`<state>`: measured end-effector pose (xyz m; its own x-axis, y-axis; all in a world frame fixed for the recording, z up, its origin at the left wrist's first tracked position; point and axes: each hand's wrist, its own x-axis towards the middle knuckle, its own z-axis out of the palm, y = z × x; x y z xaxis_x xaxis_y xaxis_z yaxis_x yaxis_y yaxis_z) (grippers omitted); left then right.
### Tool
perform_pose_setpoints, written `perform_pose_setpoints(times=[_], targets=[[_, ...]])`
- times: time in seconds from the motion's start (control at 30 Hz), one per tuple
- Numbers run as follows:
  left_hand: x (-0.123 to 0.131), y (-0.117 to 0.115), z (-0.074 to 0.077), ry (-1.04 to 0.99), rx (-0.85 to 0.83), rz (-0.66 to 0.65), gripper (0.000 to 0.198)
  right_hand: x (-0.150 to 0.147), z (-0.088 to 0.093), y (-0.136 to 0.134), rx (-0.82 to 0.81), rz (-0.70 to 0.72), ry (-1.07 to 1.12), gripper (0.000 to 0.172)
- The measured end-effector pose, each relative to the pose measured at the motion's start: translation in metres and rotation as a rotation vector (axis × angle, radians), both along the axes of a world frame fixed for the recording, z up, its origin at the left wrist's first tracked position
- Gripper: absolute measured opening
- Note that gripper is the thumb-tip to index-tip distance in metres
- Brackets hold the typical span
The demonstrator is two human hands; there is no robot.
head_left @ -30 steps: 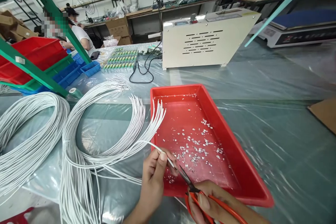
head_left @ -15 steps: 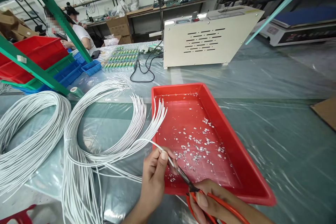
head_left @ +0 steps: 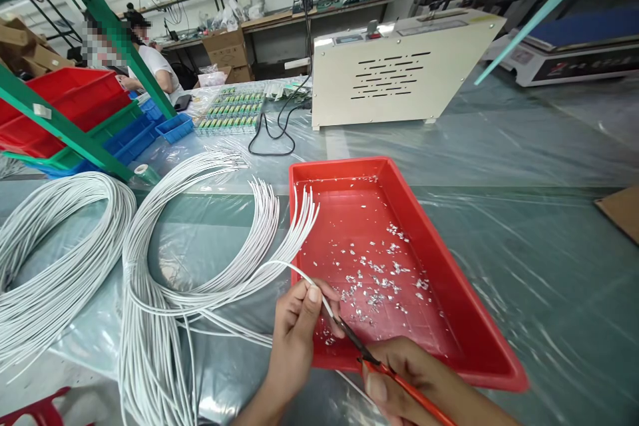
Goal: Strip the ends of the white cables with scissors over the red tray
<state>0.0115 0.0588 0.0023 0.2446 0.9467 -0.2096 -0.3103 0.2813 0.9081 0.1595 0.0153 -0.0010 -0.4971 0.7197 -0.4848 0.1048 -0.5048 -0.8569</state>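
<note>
My left hand [head_left: 298,326] pinches one white cable [head_left: 302,273] between thumb and fingers, near its end over the red tray's near left edge. My right hand [head_left: 407,376] is closed around orange-handled scissors [head_left: 357,341], whose slim dark blades point up and left. The blade tips meet the cable end just beside my left fingertips; whether they bite into it I cannot tell. The cable arcs back to a large coiled bundle of white cables [head_left: 137,273] on the left. Below lies the red tray [head_left: 449,286], with many small silvery scraps [head_left: 379,279] scattered inside.
A second coil of white cables [head_left: 64,253] lies at the far left. A cream metal machine [head_left: 399,73] with a black cord stands behind the tray. Stacked bins [head_left: 74,103] and a green frame post [head_left: 122,46] occupy the left back, where another person [head_left: 154,66] sits.
The scissors' handles have drawn together in my right hand, and the blades have closed in at the cable end. My left hand stays almost in place.
</note>
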Motion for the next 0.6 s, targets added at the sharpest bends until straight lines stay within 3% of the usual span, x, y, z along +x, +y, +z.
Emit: perform_pose_setpoints(times=[0.17,0.33,0.6], targets=[[0.001,-0.002,-0.005,-0.073,-0.038,-0.048,0.026,-0.003,0.005,0.003,0.315,-0.098,-0.169,0.052],[-0.001,-0.003,-0.004,-0.011,0.068,0.009,0.025,0.005,0.006,0.001,0.014,0.016,0.078,0.052],[-0.002,-0.004,0.001,0.091,0.189,0.017,0.025,0.007,0.006,0.0,-0.001,0.088,0.086,0.055]])
